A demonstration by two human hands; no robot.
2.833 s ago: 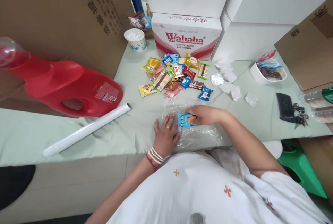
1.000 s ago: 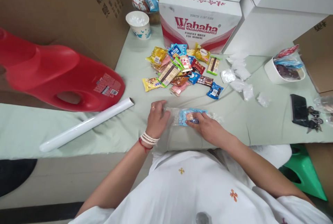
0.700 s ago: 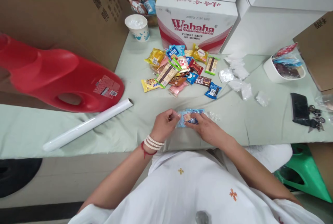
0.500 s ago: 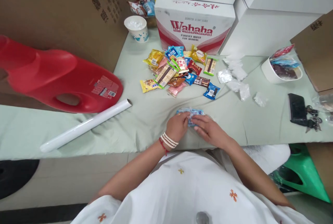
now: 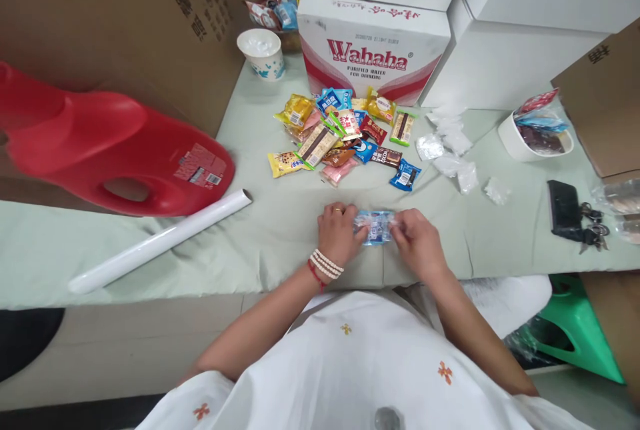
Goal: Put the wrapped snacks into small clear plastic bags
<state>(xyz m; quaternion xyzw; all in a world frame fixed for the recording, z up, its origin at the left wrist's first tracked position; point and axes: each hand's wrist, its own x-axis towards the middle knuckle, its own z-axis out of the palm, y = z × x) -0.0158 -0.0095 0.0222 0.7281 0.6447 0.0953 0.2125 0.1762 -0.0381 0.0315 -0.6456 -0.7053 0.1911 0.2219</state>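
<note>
A small blue snack packet (image 5: pixel 379 229) with clear film about it lies flat on the cloth near the table's front edge. My left hand (image 5: pixel 336 233) is closed at its left end, the thumb lying over the packet. The right end is pinched between the thumb and fingers of my right hand (image 5: pixel 419 240). Beyond both hands lies a pile of wrapped snacks (image 5: pixel 345 133) in yellow, blue, red and green wrappers. The closest of them is a blue packet (image 5: pixel 405 175).
At left stand a red jug (image 5: pixel 150 157) and a white roll (image 5: pixel 165 240). Behind are a paper cup (image 5: pixel 263 53) and a Wahaha carton (image 5: pixel 375 50). Crumpled clear plastic (image 5: pixel 453 143), a white tub (image 5: pixel 533 140) and a black key case (image 5: pixel 565 210) lie to the right.
My hands have moved apart to the packet's two ends, uncovering its middle. The right hand has gone from fingers laid over the packet to a pinch at its right end.
</note>
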